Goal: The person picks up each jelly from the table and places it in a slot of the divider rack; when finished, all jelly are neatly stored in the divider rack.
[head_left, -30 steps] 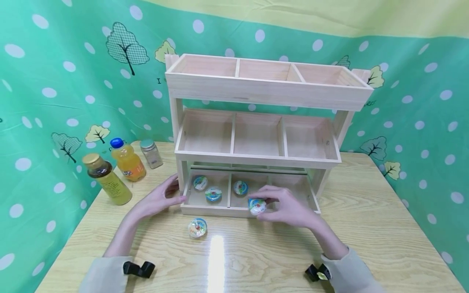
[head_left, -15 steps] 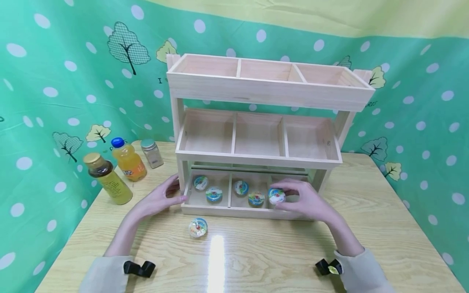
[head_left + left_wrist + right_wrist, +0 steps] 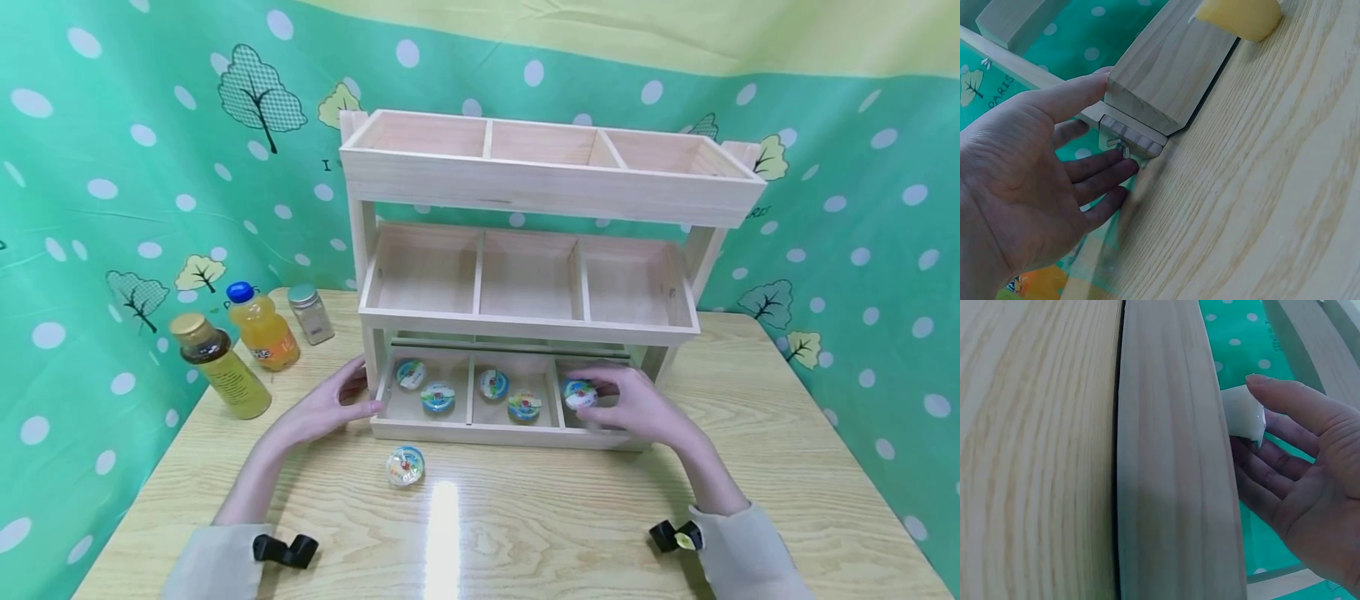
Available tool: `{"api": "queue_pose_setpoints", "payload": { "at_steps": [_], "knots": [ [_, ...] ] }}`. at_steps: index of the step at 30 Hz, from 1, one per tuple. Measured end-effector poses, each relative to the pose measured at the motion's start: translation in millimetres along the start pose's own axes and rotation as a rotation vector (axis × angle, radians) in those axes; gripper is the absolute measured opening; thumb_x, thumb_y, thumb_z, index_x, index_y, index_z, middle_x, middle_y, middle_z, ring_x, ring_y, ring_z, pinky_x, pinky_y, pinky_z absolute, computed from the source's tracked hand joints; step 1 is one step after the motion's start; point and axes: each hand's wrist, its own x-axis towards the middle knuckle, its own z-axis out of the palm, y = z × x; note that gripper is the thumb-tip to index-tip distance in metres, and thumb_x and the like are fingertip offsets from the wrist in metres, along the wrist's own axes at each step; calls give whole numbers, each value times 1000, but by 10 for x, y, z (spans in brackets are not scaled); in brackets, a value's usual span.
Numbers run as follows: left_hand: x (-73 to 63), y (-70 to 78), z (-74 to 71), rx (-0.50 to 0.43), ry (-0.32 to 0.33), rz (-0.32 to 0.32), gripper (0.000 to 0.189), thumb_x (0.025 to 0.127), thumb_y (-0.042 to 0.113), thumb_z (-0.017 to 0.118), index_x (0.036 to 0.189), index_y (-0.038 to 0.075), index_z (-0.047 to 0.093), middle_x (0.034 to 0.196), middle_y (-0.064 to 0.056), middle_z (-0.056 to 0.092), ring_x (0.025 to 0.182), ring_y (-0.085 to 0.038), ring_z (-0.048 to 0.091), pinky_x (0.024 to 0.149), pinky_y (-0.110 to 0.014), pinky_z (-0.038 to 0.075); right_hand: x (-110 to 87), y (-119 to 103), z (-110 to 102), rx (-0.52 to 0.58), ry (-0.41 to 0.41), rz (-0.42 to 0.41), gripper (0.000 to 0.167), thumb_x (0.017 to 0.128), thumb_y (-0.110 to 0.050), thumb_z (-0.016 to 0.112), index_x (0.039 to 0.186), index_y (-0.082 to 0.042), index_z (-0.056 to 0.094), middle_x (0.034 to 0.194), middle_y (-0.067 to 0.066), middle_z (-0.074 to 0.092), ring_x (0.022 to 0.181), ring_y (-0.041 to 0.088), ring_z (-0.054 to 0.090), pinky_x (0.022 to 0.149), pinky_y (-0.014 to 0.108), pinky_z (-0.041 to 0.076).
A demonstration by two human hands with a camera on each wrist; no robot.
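The right hand [image 3: 637, 406] pinches a jelly cup [image 3: 579, 394], now carried from the rack's [image 3: 525, 329] middle bottom compartment into the right 1, seemingly just above its floor, while the relaxed left hand [image 3: 322, 408] steadies the rack's post.

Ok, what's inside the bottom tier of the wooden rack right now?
The bottom tier of the pale wooden rack holds five small round jelly cups: two left, two middle, and one right in the right hand's grip. That hand covers the rest of the right compartment.
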Motion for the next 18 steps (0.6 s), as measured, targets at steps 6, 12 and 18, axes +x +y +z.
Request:
{"api": "queue_pose_setpoints", "payload": {
  "at_steps": [6, 12, 18],
  "knots": [
    [4, 1, 3, 0, -1, 2, 91, 97, 31, 71, 166, 11, 14, 164, -27, 33, 149, -50, 36, 121, -68, 31, 13, 56, 6, -2, -28, 49, 51, 86, -18, 83, 134, -7, 68, 114, 8, 77, 101, 21, 73, 89, 43, 63],
    [11, -9, 9, -1, -2, 8, 91, 97, 31, 71, 166, 12, 14, 163, -27, 34, 148, -49, 37, 122, -67, 31, 21, 99, 18, -48, -38, 80, 49, 85, -16, 83, 132, -8, 69, 112, 8, 77, 98, 18, 70, 86, 36, 60],
    [3, -7, 4, 1, 2, -5, 91, 97, 32, 71, 166, 12, 15, 162, -26, 36, 148, -49, 38, 121, -68, 31, 39, 134, 52, -74, -53, 70, 49, 85, -16, 83, 131, -6, 69, 108, 8, 77, 95, 17, 70, 84, 37, 60]
  ]
}}
